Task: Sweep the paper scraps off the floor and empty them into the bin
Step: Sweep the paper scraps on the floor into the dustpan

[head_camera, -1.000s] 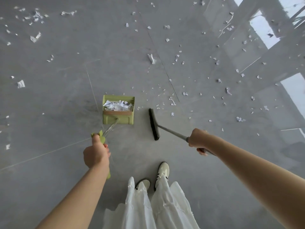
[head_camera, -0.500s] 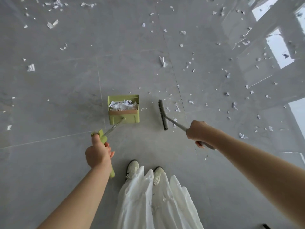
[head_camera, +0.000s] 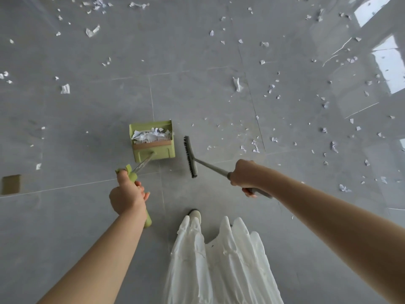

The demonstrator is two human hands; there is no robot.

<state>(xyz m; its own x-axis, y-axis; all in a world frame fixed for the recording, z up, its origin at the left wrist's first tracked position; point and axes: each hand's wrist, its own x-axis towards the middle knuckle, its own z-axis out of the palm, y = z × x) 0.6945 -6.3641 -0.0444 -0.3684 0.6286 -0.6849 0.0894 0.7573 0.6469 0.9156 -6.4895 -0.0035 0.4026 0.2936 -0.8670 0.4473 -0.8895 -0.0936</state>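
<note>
Left hand: the left hand (head_camera: 128,197) is curled round the green grip of the dustpan handle (head_camera: 140,189), thumb laid along the top, forearm reaching in from the near left.
Right hand: the right hand (head_camera: 245,174) is wrapped round the grey broom handle (head_camera: 210,166), knuckles up, with the handle's end sticking out behind the palm; the arm comes in from the near right.
Dustpan: the green dustpan (head_camera: 153,153) stands just left of centre with its mouth facing far; whether it touches the floor I cannot tell.
Dustpan contents: a heap of white crumpled paper (head_camera: 150,135) fills the pan behind its tan strip.
Broom head: the dark brush head (head_camera: 190,156) lies just right of the dustpan, apart from it, its long edge running near to far.
Paper scraps: loose paper scraps (head_camera: 255,147) are strewn over the grey tiled floor (head_camera: 208,95), thickest to the right and far right, with more at the far left.
Person: white trousers (head_camera: 219,260) and one shoe toe (head_camera: 195,215) show at the near edge.
Left edge: a small brown block (head_camera: 11,184) lies on the floor.
</note>
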